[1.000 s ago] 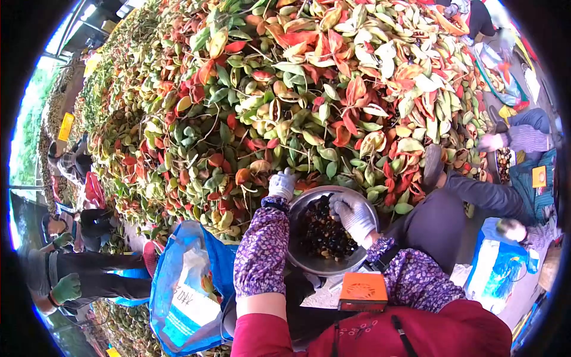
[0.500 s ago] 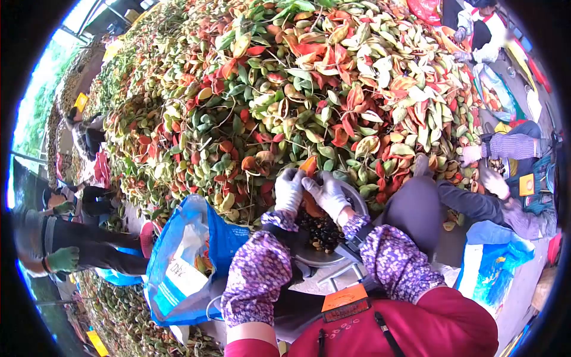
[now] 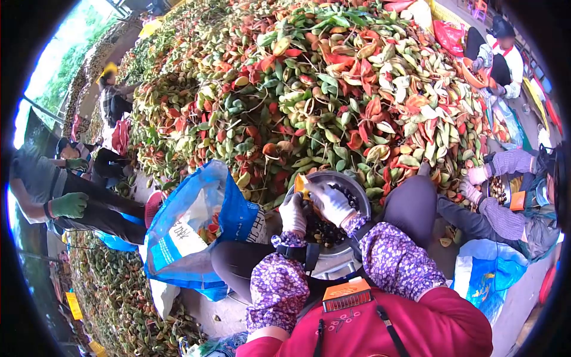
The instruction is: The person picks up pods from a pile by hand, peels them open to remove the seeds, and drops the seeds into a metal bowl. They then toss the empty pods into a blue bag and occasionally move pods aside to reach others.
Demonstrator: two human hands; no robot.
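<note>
Both my hands wear pale gloves and flowered purple sleeves, and they meet above a round metal bowl point(image 3: 364, 199). My left hand point(image 3: 292, 213) is closed at the lower left side of an orange seed pod point(image 3: 301, 184). Against the pod's right side, my right hand point(image 3: 331, 202) is closed too, its fingers partly hiding it. Dark, shiny seeds point(image 3: 326, 233) lie in the bowl below my hands. Just beyond the bowl rises a large heap of green, cream and red pods point(image 3: 279, 119).
Left of my knee stands an open blue bag point(image 3: 238, 220) with red pods inside. Another blue-and-white bag point(image 3: 491, 273) is at the right. A co-worker's gloved hands point(image 3: 473, 184) work at the right; a person with a green glove point(image 3: 68, 205) stands at the left.
The view has shifted, so the heap and bags sit differently in it. My hands have come lower over the bowl, and less of the pod shows between them.
</note>
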